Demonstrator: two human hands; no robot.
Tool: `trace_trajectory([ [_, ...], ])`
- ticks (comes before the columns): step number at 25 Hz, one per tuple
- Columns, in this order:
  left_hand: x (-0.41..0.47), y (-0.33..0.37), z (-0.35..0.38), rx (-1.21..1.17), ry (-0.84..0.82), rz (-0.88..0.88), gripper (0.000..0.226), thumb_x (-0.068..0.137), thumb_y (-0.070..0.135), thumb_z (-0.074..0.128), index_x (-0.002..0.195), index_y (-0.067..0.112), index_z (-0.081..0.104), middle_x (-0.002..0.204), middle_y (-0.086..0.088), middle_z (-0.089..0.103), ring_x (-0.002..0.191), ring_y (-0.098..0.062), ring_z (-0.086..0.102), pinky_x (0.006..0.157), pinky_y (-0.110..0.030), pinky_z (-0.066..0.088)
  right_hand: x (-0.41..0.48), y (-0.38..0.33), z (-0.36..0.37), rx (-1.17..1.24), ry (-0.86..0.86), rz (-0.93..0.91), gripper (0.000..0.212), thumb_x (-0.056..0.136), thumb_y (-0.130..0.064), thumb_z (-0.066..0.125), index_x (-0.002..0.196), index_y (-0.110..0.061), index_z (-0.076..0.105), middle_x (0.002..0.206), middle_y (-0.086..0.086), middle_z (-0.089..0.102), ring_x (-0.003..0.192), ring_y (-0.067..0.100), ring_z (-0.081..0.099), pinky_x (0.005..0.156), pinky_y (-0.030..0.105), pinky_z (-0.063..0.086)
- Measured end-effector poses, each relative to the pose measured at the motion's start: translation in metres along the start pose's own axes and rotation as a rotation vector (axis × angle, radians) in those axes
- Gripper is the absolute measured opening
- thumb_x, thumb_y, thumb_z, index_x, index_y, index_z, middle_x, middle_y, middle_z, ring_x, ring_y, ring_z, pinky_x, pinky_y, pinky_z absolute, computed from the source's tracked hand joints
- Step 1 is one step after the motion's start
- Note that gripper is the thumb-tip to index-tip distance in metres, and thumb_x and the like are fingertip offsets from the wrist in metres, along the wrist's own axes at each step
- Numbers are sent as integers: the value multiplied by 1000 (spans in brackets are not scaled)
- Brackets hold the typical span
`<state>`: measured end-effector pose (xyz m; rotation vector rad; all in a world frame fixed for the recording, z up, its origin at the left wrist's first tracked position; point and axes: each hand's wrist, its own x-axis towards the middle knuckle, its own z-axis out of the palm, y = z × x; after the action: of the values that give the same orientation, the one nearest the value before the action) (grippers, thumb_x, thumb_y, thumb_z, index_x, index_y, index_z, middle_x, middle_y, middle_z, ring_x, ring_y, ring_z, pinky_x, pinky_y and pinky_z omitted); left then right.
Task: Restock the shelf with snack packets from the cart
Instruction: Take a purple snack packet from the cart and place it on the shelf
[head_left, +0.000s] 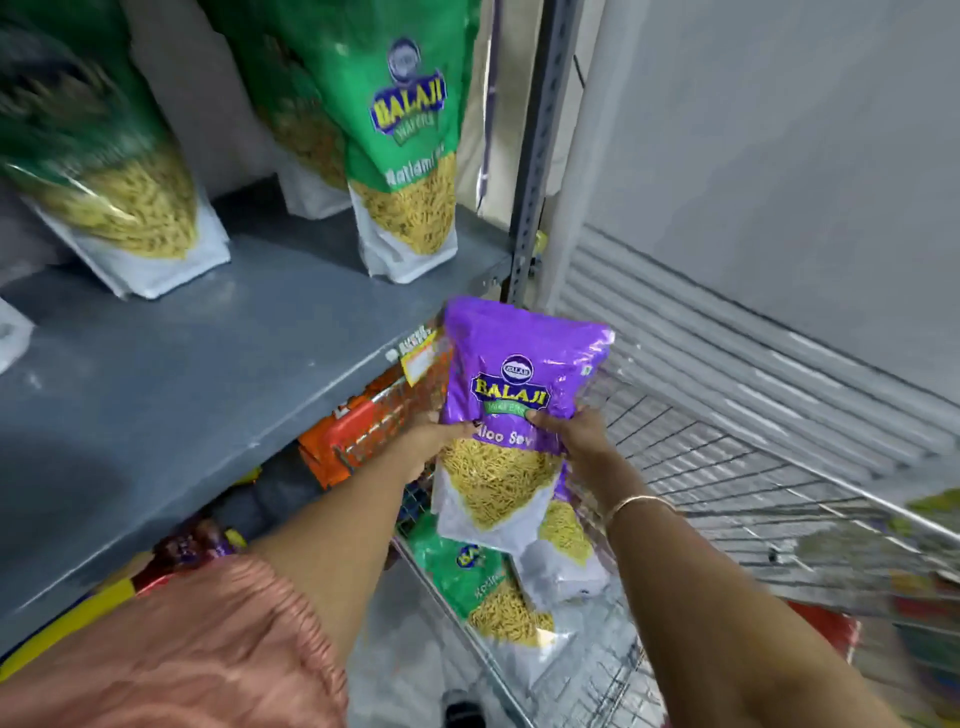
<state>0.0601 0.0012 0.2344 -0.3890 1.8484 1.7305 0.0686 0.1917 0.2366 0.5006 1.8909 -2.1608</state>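
I hold a purple Aloo Sev snack packet (514, 384) upright between both hands, above the wire cart (727, 467) and just right of the grey shelf's (182, 374) front corner. My left hand (434, 441) grips its left edge, and my right hand (582, 431) grips its right edge. Inside the cart lie a green packet (488, 592) and another purple packet (563, 551), partly hidden by the held one. On the shelf stand green packets, one at the right (400, 140) and one, blurred, at the left (98, 171).
A perforated metal shelf upright (535, 156) rises beside the cart. A grey wall with a ribbed panel (753, 322) stands behind the cart. Orange packets (363, 426) sit on the lower shelf level. Colourful packets (924, 597) fill the cart's right end.
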Motion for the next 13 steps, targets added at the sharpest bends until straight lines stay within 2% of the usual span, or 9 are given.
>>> trace_trajectory([
  [1,-12,16,1,3,1,43,16,83,-1,58,93,11,61,67,11,76,39,7,59,46,-15,50,-5,-18,1,-15,-33,-33,24,73,10,61,75,-14,64,52,-11,71,48,4,65,49,22,55],
  [2,-31,34,0,-2,17,89,23,83,-2,57,104,7,59,95,-1,73,37,8,58,37,-9,46,-17,-42,6,-14,-73,-71,24,74,10,59,77,-13,64,53,-11,72,49,4,65,49,20,55],
  [4,-70,66,-6,-24,44,171,30,83,-2,57,110,12,56,90,2,71,35,11,55,29,-5,39,-35,-84,20,-50,-136,-138,25,74,11,60,79,-13,64,56,-11,73,51,4,66,50,18,55],
  [5,-82,78,-16,-23,55,206,24,83,1,59,100,18,57,67,12,67,34,10,55,29,-6,39,-39,-105,31,-76,-176,-186,24,73,10,61,80,-12,64,56,-11,73,52,3,66,51,18,55],
  [7,-106,98,-41,-53,105,236,14,81,7,63,80,20,56,54,15,67,43,3,58,39,-14,46,-47,-141,60,-127,-267,-279,23,71,10,63,81,-11,64,57,-12,73,53,3,67,52,17,56],
  [8,-118,106,-58,-70,144,252,14,81,9,64,77,20,56,57,14,66,54,-2,59,49,-19,46,-51,-156,79,-144,-312,-312,25,72,11,62,81,-12,63,56,-13,72,52,2,66,51,16,55],
  [10,-139,118,-93,-85,230,306,12,80,11,65,88,19,60,65,13,66,69,-6,56,62,-24,42,-49,-180,120,-169,-399,-357,28,73,14,59,82,-12,61,56,-13,72,52,1,66,49,15,53],
  [11,-149,123,-110,-90,271,338,19,79,13,66,96,18,60,72,11,66,74,-9,57,66,-26,43,-48,-189,142,-187,-433,-378,28,73,13,60,83,-12,62,58,-13,73,54,1,66,51,16,54],
  [13,-164,126,-145,-99,408,405,23,76,14,70,97,17,61,82,1,65,73,-11,57,64,-26,45,-40,-199,186,-224,-498,-424,27,71,10,64,85,-13,64,63,-13,74,59,3,67,56,17,55],
])
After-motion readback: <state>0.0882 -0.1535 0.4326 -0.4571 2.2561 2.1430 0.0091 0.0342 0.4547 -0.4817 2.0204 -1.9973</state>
